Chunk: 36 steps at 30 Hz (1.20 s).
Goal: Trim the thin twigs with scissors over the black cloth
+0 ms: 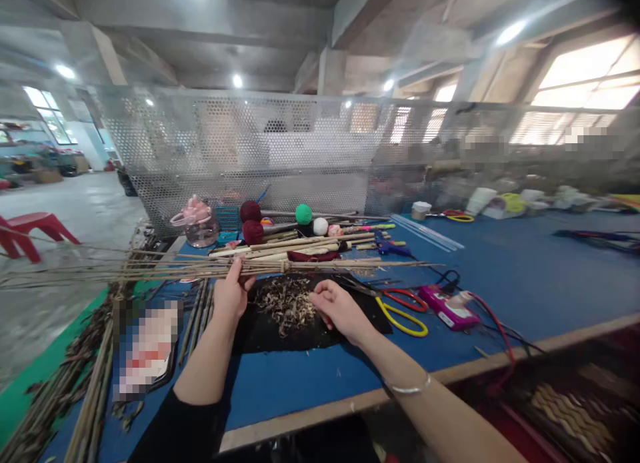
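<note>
Bundle of long thin brown stems [300,268] clamped in L hand [231,293]; R hand [340,310] curled at dry brown shavings [286,304] on black cloth [255,338], grip unclear.

Front and centre on the blue counter [525,270], there's the black cloth mat [270,341], with the heap of dry brown scraps [286,306] on it! Crossing just behind runs the bundle of thin brown stems [320,266]. Further back, the round green yarn ball [303,214]; left of it, the pink-lidded clear jar [201,232]. Out right, red-and-yellow-handled scissors [379,296], then the purple box [453,310]. Behind everything, the grey perforated screen [310,153]!
</note>
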### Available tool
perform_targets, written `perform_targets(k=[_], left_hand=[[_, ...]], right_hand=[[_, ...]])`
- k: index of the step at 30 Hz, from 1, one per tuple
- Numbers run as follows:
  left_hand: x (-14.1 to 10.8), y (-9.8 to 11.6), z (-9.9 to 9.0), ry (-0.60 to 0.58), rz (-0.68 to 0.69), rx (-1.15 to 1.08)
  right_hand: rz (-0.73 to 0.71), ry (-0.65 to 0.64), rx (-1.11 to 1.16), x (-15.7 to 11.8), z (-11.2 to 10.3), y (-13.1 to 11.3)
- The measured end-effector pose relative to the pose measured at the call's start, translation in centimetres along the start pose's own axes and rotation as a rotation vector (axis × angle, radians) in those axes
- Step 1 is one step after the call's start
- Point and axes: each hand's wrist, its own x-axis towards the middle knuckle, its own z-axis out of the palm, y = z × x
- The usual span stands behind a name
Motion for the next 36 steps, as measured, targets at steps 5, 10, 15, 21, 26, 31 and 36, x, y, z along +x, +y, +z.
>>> perform_targets(k=[5,10,15,21,26,31,36], left_hand=[[-0.4,0.6,0.2,0.038,0.021,0.031],[-0.5,0.9,0.0,0.078,0.056,0.058],[-0.6,0.9,-0.3,-0.068,-0.007,0.031],[-1.1,0.5,0.0,-0.133,-0.046,0.127],[-0.9,0.2,0.2,-0.050,-0.051,0.165],[-0.7,-0.2,0.2,-0.026,-0.024,0.197],[-0.5,-0.5,0.0,0.041,0.015,0.264]], right_hand=[[0.244,0.076,0.545,1.6,-1.4,0.1],[0.189,0.102,0.596,2.6,-0.6,-0.5],[0.202,0.077,0.597,2.9,0.3,-0.3],[0.085,0.073,0.730,3.2,1.1,0.1],[0.120,0.019,0.723,3.8,1.7,0.8],[0.189,-0.005,0.594,3.9,2.0,1.4],[0.109,0.017,0.278,3.3,2.6,1.5]])
